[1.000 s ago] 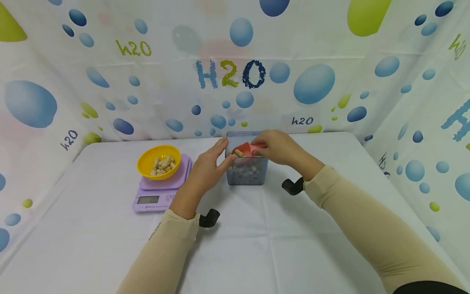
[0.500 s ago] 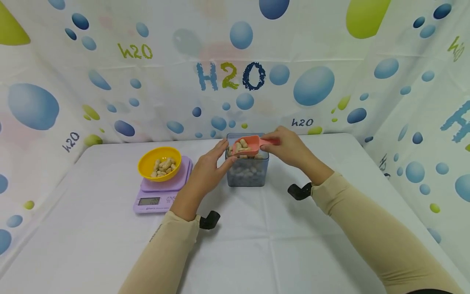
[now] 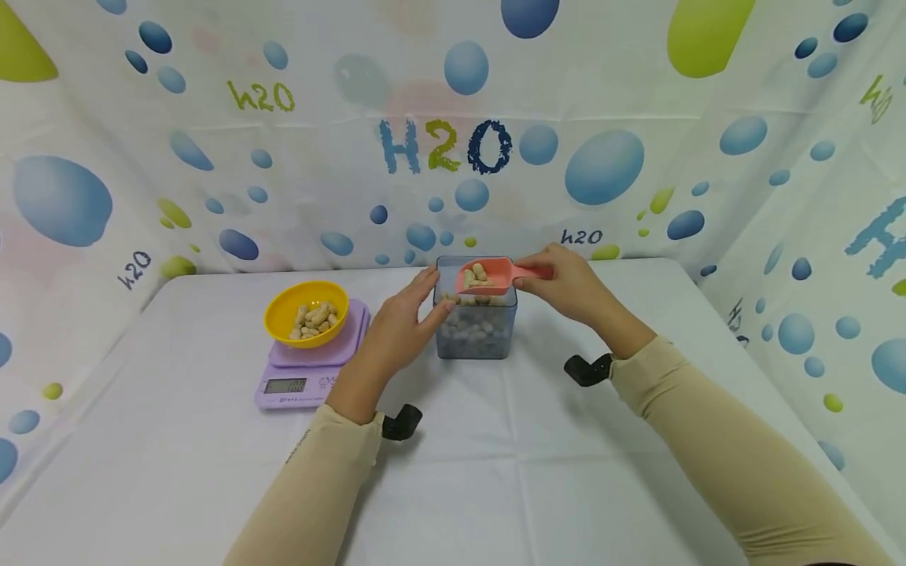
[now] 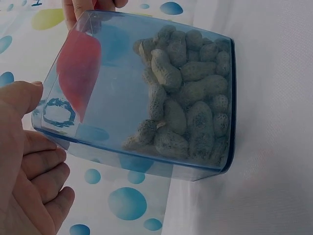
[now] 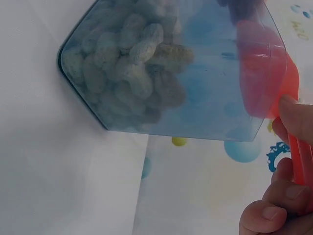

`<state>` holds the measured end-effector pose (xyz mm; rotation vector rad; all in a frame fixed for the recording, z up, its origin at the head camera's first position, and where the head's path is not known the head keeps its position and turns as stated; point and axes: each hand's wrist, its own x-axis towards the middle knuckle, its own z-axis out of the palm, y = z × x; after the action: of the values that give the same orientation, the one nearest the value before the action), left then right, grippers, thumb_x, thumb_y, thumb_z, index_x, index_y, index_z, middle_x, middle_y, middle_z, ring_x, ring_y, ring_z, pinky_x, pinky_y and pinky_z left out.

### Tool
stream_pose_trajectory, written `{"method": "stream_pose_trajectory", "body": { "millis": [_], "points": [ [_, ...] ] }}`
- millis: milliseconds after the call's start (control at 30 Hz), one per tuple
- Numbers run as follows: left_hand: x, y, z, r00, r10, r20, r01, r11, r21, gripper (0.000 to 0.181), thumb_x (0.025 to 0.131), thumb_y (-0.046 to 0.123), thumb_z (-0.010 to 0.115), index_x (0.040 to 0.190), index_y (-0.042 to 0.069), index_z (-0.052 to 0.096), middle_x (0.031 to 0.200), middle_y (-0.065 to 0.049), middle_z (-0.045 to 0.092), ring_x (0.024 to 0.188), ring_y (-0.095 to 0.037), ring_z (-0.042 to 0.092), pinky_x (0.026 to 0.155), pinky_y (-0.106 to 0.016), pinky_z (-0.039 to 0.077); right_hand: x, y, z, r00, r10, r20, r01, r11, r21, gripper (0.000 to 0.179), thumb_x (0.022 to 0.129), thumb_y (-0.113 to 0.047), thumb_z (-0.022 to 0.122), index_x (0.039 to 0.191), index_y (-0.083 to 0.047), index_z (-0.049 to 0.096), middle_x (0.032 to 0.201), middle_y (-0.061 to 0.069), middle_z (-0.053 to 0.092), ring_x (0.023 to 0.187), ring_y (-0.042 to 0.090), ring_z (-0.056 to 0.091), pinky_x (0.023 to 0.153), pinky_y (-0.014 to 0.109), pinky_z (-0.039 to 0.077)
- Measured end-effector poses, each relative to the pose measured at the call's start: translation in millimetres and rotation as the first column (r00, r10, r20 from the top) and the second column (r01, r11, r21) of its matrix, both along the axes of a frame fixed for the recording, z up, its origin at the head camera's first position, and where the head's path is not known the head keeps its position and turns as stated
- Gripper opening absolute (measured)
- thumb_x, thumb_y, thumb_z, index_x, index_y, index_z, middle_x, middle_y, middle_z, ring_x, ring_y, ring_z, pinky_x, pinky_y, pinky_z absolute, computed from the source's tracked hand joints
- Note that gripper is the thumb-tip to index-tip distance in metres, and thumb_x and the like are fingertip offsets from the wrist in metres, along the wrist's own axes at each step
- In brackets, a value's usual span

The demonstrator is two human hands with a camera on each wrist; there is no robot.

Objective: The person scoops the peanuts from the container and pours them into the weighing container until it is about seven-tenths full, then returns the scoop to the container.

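My right hand (image 3: 569, 284) grips the handle of a coral-red scoop (image 3: 501, 271), with fingers and thumb around it in the right wrist view. Several unshelled peanuts (image 3: 478, 275) lie in the scoop. It is level over the mouth of a clear bluish plastic container (image 3: 473, 352), partly filled with peanuts (image 4: 188, 98). My left hand (image 3: 398, 330) rests against the container's left side, its fingers extended along the rim and the thumb at the near corner. Through the wall, the left wrist view shows the scoop's bowl (image 4: 80, 68) near the top, well above the peanuts.
Left of the container stands a lilac kitchen scale (image 3: 311, 381) with a lit display. On it sits a yellow bowl (image 3: 278, 314) holding several peanuts. A white cloth covers the table (image 3: 453, 487), and a bubble-printed curtain (image 3: 297, 173) hangs behind and at both sides.
The scoop has risen out of the container with peanuts in it and levelled, then shifted right with my right hand. My left hand has stayed at the container; bowl and scale are unchanged.
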<state>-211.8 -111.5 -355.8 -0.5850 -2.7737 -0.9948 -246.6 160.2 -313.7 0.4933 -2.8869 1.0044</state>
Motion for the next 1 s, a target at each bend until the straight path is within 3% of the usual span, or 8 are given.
{"method": "stream_pose_trajectory", "body": {
  "millis": [233, 467, 600, 733, 1000],
  "points": [
    [11.7, -18.4, 10.9, 0.999, 0.035, -0.010, -0.036, 0.999, -0.037, 0.069, 0.100, 0.050, 0.048, 0.157, 0.018, 0.026, 0.164, 0.000, 0.022, 0.150, -0.022, 0.024, 0.121, -0.046, 0.026, 0.2, -4.5, 5.2, 1.000, 0.012, -0.011, -0.012, 1.000, -0.008, 0.041, 0.093, -0.034, 0.068, 0.129, -0.013, 0.066, 0.104, 0.010, 0.055, 0.094, 0.026, 0.050, 0.073, 0.036, 0.046],
    [28.2, -73.1, 19.5, 0.989, 0.144, 0.022, -0.140, 0.983, -0.115, 0.071, 0.100, 0.054, 0.044, 0.158, 0.021, 0.021, 0.165, 0.000, 0.018, 0.151, -0.028, 0.022, 0.120, -0.054, 0.022, 1.8, -16.9, 12.2, 0.999, 0.019, -0.033, -0.020, 0.999, -0.038, 0.041, 0.093, -0.034, 0.068, 0.129, -0.014, 0.067, 0.107, 0.009, 0.057, 0.096, 0.025, 0.050, 0.074, 0.037, 0.046],
    [38.8, -110.6, 16.4, 0.981, 0.191, -0.017, -0.192, 0.975, -0.109, 0.070, 0.101, 0.050, 0.044, 0.158, 0.016, 0.022, 0.164, -0.006, 0.021, 0.147, -0.039, 0.025, 0.117, -0.061, 0.024, 2.1, -30.3, 16.0, 0.998, 0.046, -0.050, -0.050, 0.997, -0.067, 0.040, 0.093, -0.034, 0.068, 0.128, -0.014, 0.067, 0.106, 0.007, 0.057, 0.096, 0.024, 0.050, 0.074, 0.036, 0.048],
    [47.8, -141.0, 10.8, 0.965, 0.263, -0.007, -0.262, 0.958, -0.119, 0.074, 0.101, 0.053, 0.043, 0.158, 0.014, 0.019, 0.165, -0.008, 0.018, 0.147, -0.041, 0.024, 0.115, -0.064, 0.023, 2.6, -47.5, 21.2, 0.996, 0.076, -0.051, -0.081, 0.992, -0.100, 0.040, 0.093, -0.032, 0.068, 0.129, -0.014, 0.067, 0.104, 0.006, 0.056, 0.096, 0.023, 0.050, 0.074, 0.035, 0.049],
    [51.4, -174.6, -2.6, 0.936, 0.344, 0.068, -0.329, 0.929, -0.170, 0.083, 0.099, 0.058, 0.041, 0.158, 0.008, 0.014, 0.165, -0.013, 0.012, 0.148, -0.044, 0.018, 0.114, -0.067, 0.021, 9.7, -96.5, 31.8, 0.988, 0.145, -0.049, -0.149, 0.982, -0.116, 0.037, 0.093, -0.031, 0.068, 0.126, -0.015, 0.069, 0.103, 0.007, 0.055, 0.098, 0.022, 0.050, 0.077, 0.034, 0.050]
  ]
}}
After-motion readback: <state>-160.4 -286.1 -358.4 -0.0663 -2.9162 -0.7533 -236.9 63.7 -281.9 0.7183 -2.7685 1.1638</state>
